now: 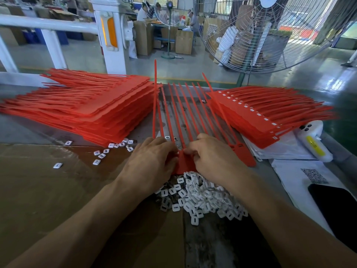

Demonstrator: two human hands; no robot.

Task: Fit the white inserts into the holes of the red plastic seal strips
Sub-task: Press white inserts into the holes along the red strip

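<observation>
- Left hand [152, 161]: palm down on the near end of the red strips [183, 120] at the counter's [29, 130] centre. Grip is curled; fingertips press on the strips' red heads [182, 161]. Whether an insert sits under the fingers cannot be told.
- Right hand [214, 157]: palm down, just beside the left hand. Grip is curled, with thumb and forefinger pinched together at a red head. What lies between the fingertips is hidden.
- Strips in work: a row of joined seal strips lies flat, tails fanned away from the person. One tail at the left stands nearly upright; one at the right tilts up.
- Inserts [199, 198]: a loose white pile lies on the counter directly below both wrists, touching the red heads. A few scattered ones [108, 150] lie left of the left hand.
- Left stack [87, 105]: red strips piled high, tails pointing left.
- Right stack [270, 117]: red strips with white inserts visible in a line of holes along its near edge.
- Cardboard [48, 190] covers the counter's near left area.
- A large fan [280, 33] stands beyond the counter.
</observation>
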